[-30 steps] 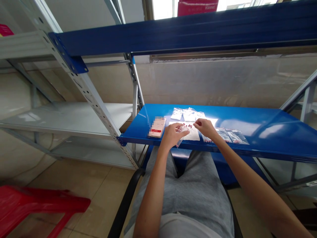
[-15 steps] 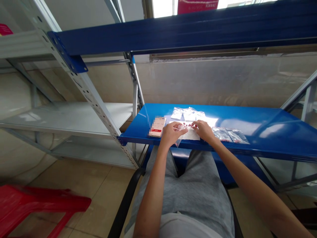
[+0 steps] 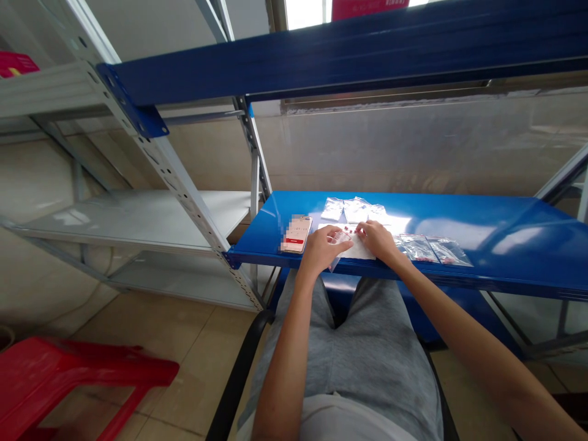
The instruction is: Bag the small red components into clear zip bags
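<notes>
**As Left Hand Grips Bag, Right Hand Reaches Red Pieces**

While a person in grey trousers (image 3: 303,349) sits close to a blue shelf (image 3: 505,236), the left hand (image 3: 321,248) pinches a clear bag (image 3: 334,264) between thumb and fingers at the shelf's front edge. The right hand (image 3: 377,239) has moved in from just beside the small red pieces (image 3: 346,228), and its bent fingertips now meet them; whether it grips one cannot be told. The change brings both hands together, seemingly turning the work from holding the bag to handling single pieces. The pieces lie loose on a white sheet (image 3: 361,250), close to the bag. On the left hand's outer side rests a phone (image 3: 297,233), its screen lit; beyond the right hand, flat packets (image 3: 419,248) with reddish contents lie in a row. Farther back sit pale plastic bags (image 3: 356,210), shining in the glare. Past a bare wall, a red box (image 3: 367,7) stands near the window.
</notes>
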A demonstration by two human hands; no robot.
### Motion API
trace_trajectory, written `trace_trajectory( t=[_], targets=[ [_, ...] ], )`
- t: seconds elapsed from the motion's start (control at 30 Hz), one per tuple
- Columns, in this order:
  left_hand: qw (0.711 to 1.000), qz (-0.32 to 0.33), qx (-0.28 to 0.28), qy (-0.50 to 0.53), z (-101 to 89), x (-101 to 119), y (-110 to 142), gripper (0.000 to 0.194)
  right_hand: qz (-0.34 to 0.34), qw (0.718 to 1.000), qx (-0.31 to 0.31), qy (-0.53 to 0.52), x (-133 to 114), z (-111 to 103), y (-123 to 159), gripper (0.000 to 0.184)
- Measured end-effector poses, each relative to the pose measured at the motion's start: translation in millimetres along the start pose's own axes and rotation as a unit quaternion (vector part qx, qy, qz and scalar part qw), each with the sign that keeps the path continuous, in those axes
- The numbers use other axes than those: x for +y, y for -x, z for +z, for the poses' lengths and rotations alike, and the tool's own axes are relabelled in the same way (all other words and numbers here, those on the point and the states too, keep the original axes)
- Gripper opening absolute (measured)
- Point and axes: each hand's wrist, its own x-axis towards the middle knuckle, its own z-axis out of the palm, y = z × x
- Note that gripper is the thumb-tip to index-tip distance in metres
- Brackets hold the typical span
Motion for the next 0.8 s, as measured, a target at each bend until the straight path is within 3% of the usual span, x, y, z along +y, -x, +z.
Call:
trace_trajectory(
  t=[0.27, 0.47, 0.63, 0.8],
  targets=[
    [1.000, 0.007, 0.003, -0.006, -2.2, -5.0, -0.2, 0.045, 0.003, 0.999, 0.011, -0.037, 0.5, -1.2, -4.2, 0.020],
    [1.000, -0.005, -0.013, 0.010, -2.0, -4.8, -1.5, 0.048, -0.011, 0.978, 0.028, -0.206, -2.2, -29.4, -5.8, 0.015],
    [0.998, -0.013, -0.037, 0.051, -2.3, -3.7, -1.8, 0.050, -0.113, 0.941, -0.026, -0.319, -22.9, -57.2, 0.7, 0.027],
    [0.996, -0.020, -0.043, 0.072, -3.0, -4.0, -2.7, 0.051, -0.138, 0.926, -0.086, -0.340, -40.2, -69.9, 7.3, 0.032]
  ],
)
